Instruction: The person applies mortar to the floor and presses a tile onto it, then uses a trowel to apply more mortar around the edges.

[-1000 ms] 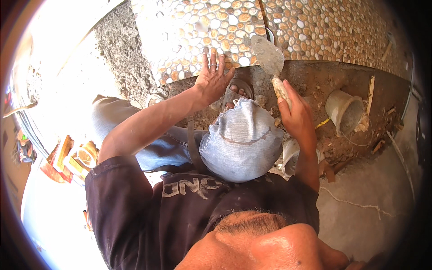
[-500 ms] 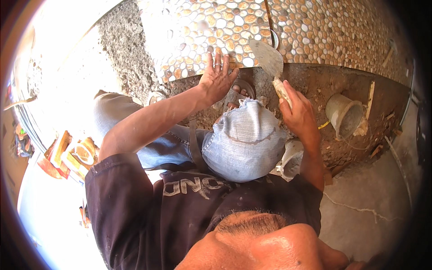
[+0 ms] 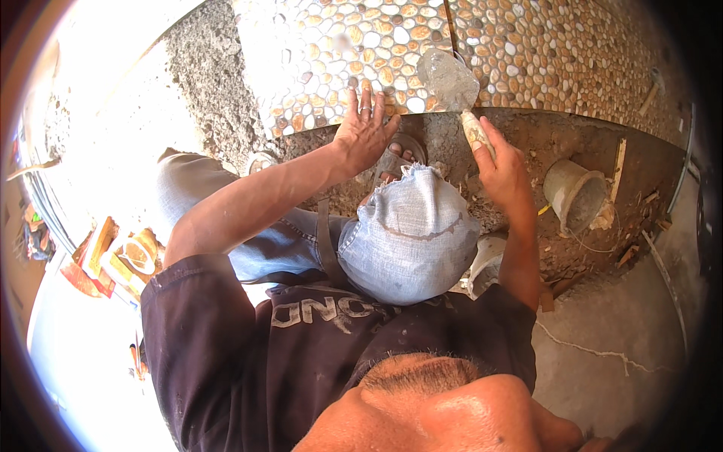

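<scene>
My left hand (image 3: 364,134) lies with fingers spread on the near edge of a pebble-patterned tile (image 3: 331,56). A ring shows on one of its fingers. In my right hand (image 3: 498,162) is the pale, mortar-smeared handle of a trowel (image 3: 449,79), fingers wrapped round it. The trowel's grey blade points away from me, over the tiles near the dark seam between the left tile and a second pebble-patterned tile (image 3: 550,56). Whether the blade touches the tile I cannot tell.
Rough grey mortar (image 3: 207,71) borders the left tile. To the right, a grey bucket (image 3: 576,194) lies tipped on the dirt, beside a thin wooden strip (image 3: 619,167). Another grey container (image 3: 488,264) sits by my knee (image 3: 410,241). Wood pieces (image 3: 98,252) lie at the left.
The trowel has shifted slightly and its blade has turned, showing a broader, lighter face and covering the round pale thing by the seam. My right hand moved a little; my left stayed put.
</scene>
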{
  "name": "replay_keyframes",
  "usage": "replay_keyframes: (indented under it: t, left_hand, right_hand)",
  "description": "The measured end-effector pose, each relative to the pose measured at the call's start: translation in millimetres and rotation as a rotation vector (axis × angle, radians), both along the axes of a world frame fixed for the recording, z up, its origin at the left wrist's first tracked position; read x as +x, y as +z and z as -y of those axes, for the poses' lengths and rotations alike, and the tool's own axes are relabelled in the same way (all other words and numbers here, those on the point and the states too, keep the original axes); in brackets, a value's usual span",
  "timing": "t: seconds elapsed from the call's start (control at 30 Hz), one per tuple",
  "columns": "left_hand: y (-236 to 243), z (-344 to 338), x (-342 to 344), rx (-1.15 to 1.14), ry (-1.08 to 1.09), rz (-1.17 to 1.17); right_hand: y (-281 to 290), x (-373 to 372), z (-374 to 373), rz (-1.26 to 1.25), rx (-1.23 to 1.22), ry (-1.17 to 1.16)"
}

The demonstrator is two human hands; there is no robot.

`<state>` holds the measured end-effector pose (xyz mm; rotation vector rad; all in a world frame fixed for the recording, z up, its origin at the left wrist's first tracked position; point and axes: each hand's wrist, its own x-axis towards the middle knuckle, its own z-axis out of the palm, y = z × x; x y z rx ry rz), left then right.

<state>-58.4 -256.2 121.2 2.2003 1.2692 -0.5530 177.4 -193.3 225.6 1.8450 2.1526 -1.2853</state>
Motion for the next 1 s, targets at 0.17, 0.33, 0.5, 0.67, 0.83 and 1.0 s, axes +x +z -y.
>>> replay_keyframes:
  t: [0.17, 0.33, 0.5, 0.67, 0.83, 1.0]
  left_hand:
    - [1.5, 0.0, 0.6, 0.004, 0.019, 0.011]
    - [1.8, 0.2, -0.2, 0.014, 0.016, 0.018]
    - [2.4, -0.6, 0.5, 0.018, 0.029, 0.037]
    - [2.5, -1.0, 0.5, 0.008, 0.010, 0.014]
    - [1.4, -0.4, 0.7, 0.021, 0.012, 0.015]
    - [4.0, -1.6, 1.3, 0.018, -0.010, 0.007]
  right_hand:
    - [8.3, 2.4, -11.5, 0.051, -0.324, -0.248]
    - [2.3, 7.3, -14.6, -0.094, -0.354, -0.342]
    - [1.9, 8.6, -18.5, -0.141, -0.398, -0.372]
    - [5.2, 10.4, -20.5, -0.095, -0.406, -0.269]
    - [2.9, 15.1, -22.7, -0.115, -0.362, -0.314]
    - [7.4, 10.8, -28.1, -0.099, -0.361, -0.274]
